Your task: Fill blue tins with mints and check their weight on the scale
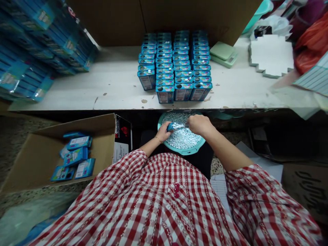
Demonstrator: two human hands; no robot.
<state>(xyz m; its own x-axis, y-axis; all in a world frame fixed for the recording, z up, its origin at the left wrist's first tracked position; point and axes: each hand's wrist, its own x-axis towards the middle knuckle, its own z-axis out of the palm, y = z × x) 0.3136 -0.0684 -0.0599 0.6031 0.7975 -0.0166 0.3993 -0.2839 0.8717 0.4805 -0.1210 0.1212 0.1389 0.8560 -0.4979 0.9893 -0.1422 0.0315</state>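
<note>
Over a turquoise basin (pixel 182 152) of small white candies (pixel 184 140), my left hand (pixel 163 132) is closed around a small blue candy box (pixel 169 127), held tilted. My right hand (pixel 200 124) is wrapped round the handle of what looks like a transparent scoop (pixel 187 125). White candies lie in the scoop, its tip at the mouth of the box. How many candies are inside the box is hidden. The basin rests at my lap, just under the table's front edge.
Rows of filled-looking blue boxes (pixel 165 94) stand on the white table (pixel 115 92). A pale green scale (pixel 224 54) sits right of them, beside white cut-out card (pixel 271 54). Wrapped stacks (pixel 51 37) rise at left. A cardboard carton (pixel 102 136) holds several blue boxes.
</note>
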